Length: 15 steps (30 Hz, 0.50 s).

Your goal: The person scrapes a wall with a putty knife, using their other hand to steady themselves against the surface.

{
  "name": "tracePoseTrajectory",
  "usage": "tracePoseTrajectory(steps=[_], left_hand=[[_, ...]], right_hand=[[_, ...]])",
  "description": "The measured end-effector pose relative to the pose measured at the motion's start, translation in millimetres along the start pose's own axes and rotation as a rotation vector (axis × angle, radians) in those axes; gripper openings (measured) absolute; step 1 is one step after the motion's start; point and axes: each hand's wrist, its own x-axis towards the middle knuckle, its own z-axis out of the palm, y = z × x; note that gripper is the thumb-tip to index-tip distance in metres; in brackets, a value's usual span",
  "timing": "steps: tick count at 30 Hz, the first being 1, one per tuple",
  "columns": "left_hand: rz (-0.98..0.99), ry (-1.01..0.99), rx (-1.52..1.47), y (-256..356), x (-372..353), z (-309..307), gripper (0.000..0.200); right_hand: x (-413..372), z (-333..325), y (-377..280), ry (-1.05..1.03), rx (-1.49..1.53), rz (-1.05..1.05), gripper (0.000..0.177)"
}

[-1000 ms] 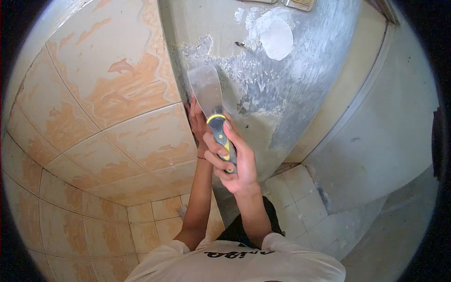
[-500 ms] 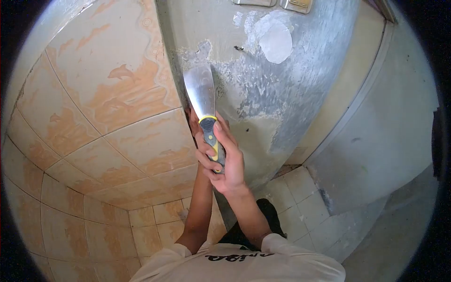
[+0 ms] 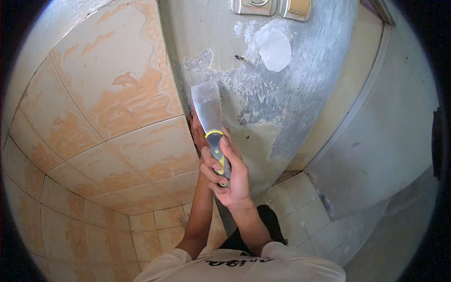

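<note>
Now clamping scraper (image 3: pixel 214 142) in right hand (image 3: pixel 235 176) | holding blade (image 3: pixel 207 107) near left edge of grey wall (image 3: pixel 310 80) | cannot tell grip of left hand (image 3: pixel 198 131)

A grey wall (image 3: pixel 319 70), its surface mottled and flaking across the middle, carried a socket plate (image 3: pixel 254 6) and a switch plate (image 3: pixel 296 8), mounted side by side at the top of the view. A rounded white patch (image 3: pixel 275 52) with smeared edges sat just below, near a small dark protrusion (image 3: pixel 240 57). Pale floor tiles (image 3: pixel 292 231), divided by straight joints, spread at the wall's foot.
</note>
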Motion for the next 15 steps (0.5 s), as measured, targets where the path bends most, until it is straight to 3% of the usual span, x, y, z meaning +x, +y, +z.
tracePoseTrajectory(steps=[15], left_hand=[[0.01,-0.012,0.015,6.2,-0.6,-8.8,0.041]], right_hand=[[10.0,-1.2,-5.8,-0.006,-0.054,-0.007,0.044]])
